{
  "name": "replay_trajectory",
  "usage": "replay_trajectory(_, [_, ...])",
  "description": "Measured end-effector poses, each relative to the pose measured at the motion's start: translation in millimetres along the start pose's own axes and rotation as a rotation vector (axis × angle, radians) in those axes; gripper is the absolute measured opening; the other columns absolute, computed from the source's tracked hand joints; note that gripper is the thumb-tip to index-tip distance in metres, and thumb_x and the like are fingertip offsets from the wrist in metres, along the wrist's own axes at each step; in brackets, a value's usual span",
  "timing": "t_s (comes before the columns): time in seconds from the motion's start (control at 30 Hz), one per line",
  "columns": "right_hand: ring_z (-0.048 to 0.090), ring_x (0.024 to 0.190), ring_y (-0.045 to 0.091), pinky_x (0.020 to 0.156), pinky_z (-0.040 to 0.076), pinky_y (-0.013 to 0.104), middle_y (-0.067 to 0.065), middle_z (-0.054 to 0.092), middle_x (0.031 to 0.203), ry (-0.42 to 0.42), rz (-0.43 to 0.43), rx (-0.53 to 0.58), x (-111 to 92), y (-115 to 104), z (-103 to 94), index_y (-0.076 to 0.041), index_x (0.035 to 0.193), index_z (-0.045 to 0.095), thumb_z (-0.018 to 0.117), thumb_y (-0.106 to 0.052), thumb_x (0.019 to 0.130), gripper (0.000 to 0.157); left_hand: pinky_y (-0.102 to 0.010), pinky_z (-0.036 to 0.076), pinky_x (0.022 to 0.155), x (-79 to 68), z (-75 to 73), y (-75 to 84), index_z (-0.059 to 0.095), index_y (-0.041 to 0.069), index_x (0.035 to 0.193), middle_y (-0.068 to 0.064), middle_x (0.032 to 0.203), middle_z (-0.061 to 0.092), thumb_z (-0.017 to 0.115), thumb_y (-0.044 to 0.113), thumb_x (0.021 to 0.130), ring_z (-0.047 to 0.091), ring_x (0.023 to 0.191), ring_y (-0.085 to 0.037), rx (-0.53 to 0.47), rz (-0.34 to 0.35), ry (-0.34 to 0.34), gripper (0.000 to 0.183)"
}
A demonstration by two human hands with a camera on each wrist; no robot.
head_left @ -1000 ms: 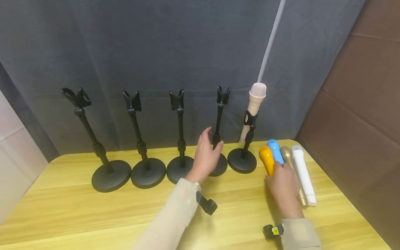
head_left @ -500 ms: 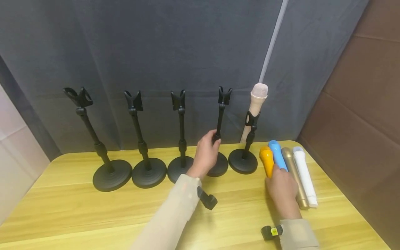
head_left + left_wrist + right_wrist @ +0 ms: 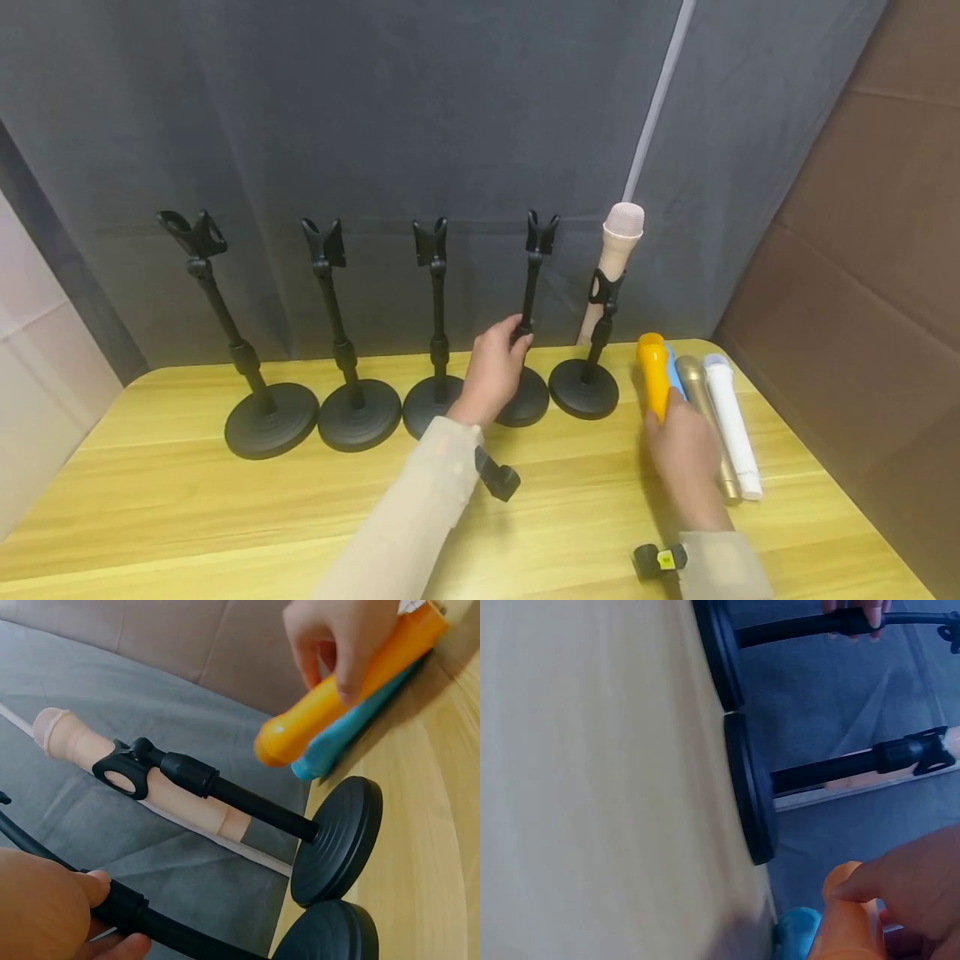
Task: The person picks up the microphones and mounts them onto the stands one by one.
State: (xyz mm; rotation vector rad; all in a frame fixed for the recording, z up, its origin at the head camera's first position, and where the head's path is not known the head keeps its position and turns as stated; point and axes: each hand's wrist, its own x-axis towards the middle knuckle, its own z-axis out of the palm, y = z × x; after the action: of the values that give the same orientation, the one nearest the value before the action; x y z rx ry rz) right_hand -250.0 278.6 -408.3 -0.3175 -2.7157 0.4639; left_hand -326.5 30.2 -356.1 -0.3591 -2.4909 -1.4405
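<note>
My left hand grips the pole of a black microphone stand, second from the right in the row. In the left wrist view its thumb and fingers wrap the collar on that pole. My right hand holds an orange microphone by its lower part. In the left wrist view the orange microphone is tilted over a blue microphone, partly covering it. A beige microphone sits in the clip of the rightmost stand. The held stand's clip has nothing in it.
A gold microphone and a white microphone lie side by side at the right of the wooden table. Several more stands line the back edge to the left, against a grey curtain. A brown panel borders the right side.
My left hand has closed around the stand's pole, having been open beside it. The right hand has lifted the orange microphone and shifted it right, over the blue one.
</note>
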Motion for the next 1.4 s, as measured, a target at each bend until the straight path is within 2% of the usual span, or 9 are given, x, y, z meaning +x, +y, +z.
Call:
replay_trajectory(0.2, [0.062, 0.072, 0.038, 0.055, 0.047, 0.047, 0.029, 0.067, 0.097, 0.025, 0.033, 0.122, 3, -3, -10.5, 0.004, 0.137, 0.052, 0.061, -0.019, 0.096, 0.048, -0.041, 0.058, 0.094, -7.6, -1.0, -0.7, 0.061, 0.005, 0.137, -0.013, 0.125, 0.071, 0.061, 0.018, 0.102, 0.070, 0.113, -0.027, 0.024, 0.002, -0.005, 0.037])
replay_trajectory(0.4, [0.065, 0.096, 0.046, 0.078, 0.053, 0.057, 0.030, 0.064, 0.124, 0.047, 0.035, 0.283, 3, -11, -21.7, -0.002, 0.145, 0.046, 0.059, -0.018, 0.100, 0.050, -0.041, 0.058, 0.095, -18.6, -1.8, -0.1, 0.059, 0.005, 0.139, -0.012, 0.126, 0.071, 0.062, 0.021, 0.102, 0.071, 0.112, -0.026, 0.081, 0.007, -0.013, 0.040])
replay_trajectory(0.63, [0.059, 0.124, 0.046, 0.099, 0.051, 0.060, 0.027, 0.054, 0.145, -0.082, 0.043, 0.426, 1, -26, -43.3, -0.004, 0.153, 0.037, 0.054, -0.027, 0.105, 0.056, -0.040, 0.059, 0.091, -33.7, -5.3, 3.3, 0.061, 0.005, 0.135, -0.011, 0.123, 0.071, 0.063, 0.021, 0.101, 0.071, 0.110, -0.025, 0.127, 0.032, -0.006, 0.037])
replay_trajectory(0.8, [0.059, 0.124, 0.042, 0.102, 0.052, 0.054, 0.025, 0.052, 0.147, -0.091, 0.004, 0.539, -4, -40, -55.4, -0.006, 0.157, 0.033, 0.054, -0.033, 0.105, 0.062, -0.039, 0.060, 0.089, -44.6, -9.6, 5.0, 0.061, 0.005, 0.133, -0.009, 0.120, 0.072, 0.061, 0.023, 0.102, 0.071, 0.108, -0.024, 0.184, 0.064, -0.011, 0.036])
replay_trajectory(0.93, [0.063, 0.123, 0.027, 0.095, 0.055, 0.023, 0.019, 0.054, 0.146, -0.131, -0.047, 0.705, -7, -52, -67.3, -0.011, 0.159, 0.030, 0.057, -0.034, 0.104, 0.065, -0.038, 0.060, 0.088, -52.1, -14.6, 6.1, 0.061, 0.006, 0.133, -0.009, 0.120, 0.072, 0.061, 0.023, 0.103, 0.071, 0.107, -0.023, 0.205, 0.081, -0.011, 0.035])
replay_trajectory(1.03, [0.064, 0.115, 0.008, 0.086, 0.052, 0.010, 0.011, 0.053, 0.141, -0.180, -0.070, 0.853, -9, -61, -75.0, -0.013, 0.160, 0.028, 0.059, -0.030, 0.103, 0.068, -0.038, 0.060, 0.088, -56.8, -18.7, 7.3, 0.062, 0.006, 0.132, -0.009, 0.121, 0.072, 0.061, 0.023, 0.102, 0.071, 0.108, -0.023, 0.216, 0.099, -0.002, 0.034])
replay_trajectory(1.13, [0.064, 0.107, -0.003, 0.085, 0.055, 0.014, 0.004, 0.052, 0.138, -0.232, -0.088, 0.955, -10, -65, -78.1, -0.011, 0.159, 0.028, 0.061, -0.027, 0.102, 0.068, -0.038, 0.060, 0.088, -62.7, -22.9, 9.9, 0.063, 0.007, 0.132, -0.008, 0.122, 0.072, 0.062, 0.024, 0.102, 0.071, 0.107, -0.023, 0.226, 0.103, -0.008, 0.034])
replay_trajectory(1.23, [0.066, 0.108, 0.000, 0.085, 0.057, 0.019, 0.005, 0.050, 0.140, -0.288, -0.116, 1.018, -12, -68, -77.7, -0.008, 0.158, 0.030, 0.062, -0.025, 0.102, 0.066, -0.037, 0.060, 0.087, -69.9, -26.3, 13.7, 0.063, 0.008, 0.130, -0.007, 0.121, 0.072, 0.063, 0.024, 0.101, 0.071, 0.105, -0.022, 0.232, 0.105, -0.025, 0.033])
replay_trajectory(1.4, [0.071, 0.106, 0.007, 0.088, 0.058, 0.022, 0.013, 0.049, 0.142, -0.338, -0.147, 1.045, -16, -76, -78.1, -0.006, 0.153, 0.036, 0.063, -0.024, 0.101, 0.062, -0.038, 0.060, 0.086, -80.2, -29.2, 20.9, 0.064, 0.006, 0.126, -0.007, 0.117, 0.073, 0.065, 0.021, 0.100, 0.072, 0.104, -0.024, 0.268, 0.132, -0.045, 0.030])
